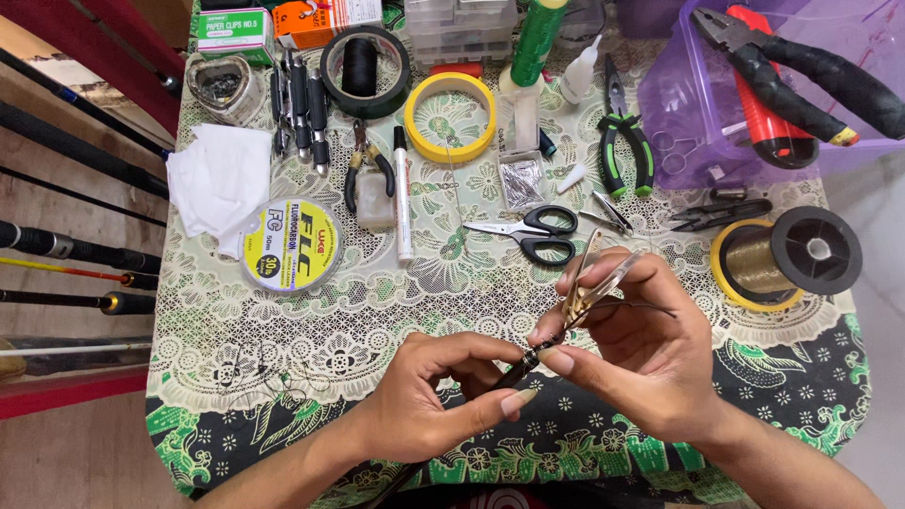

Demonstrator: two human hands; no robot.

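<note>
Rod tip [524, 363] — between both hands, mid-table.

Glossy dark rod tip [517, 369] showing a metal ring; shiny clear plastic clipper [594, 283]. Scissors [528, 231] gleaming steel, matt black plastic handles. Tablecloth [283, 320] looking lacy, textured vinyl. Tissue [219, 179] lying crumpled, soft paper. Purple tub [679, 113] translucent plastic.

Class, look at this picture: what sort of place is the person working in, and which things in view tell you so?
Probably a home hobby table for mending fishing tackle. Fishing rods lie beside the patterned tablecloth, spools of line and pliers sit on it, and the left hand and right hand work on a thin dark rod tip.
</note>
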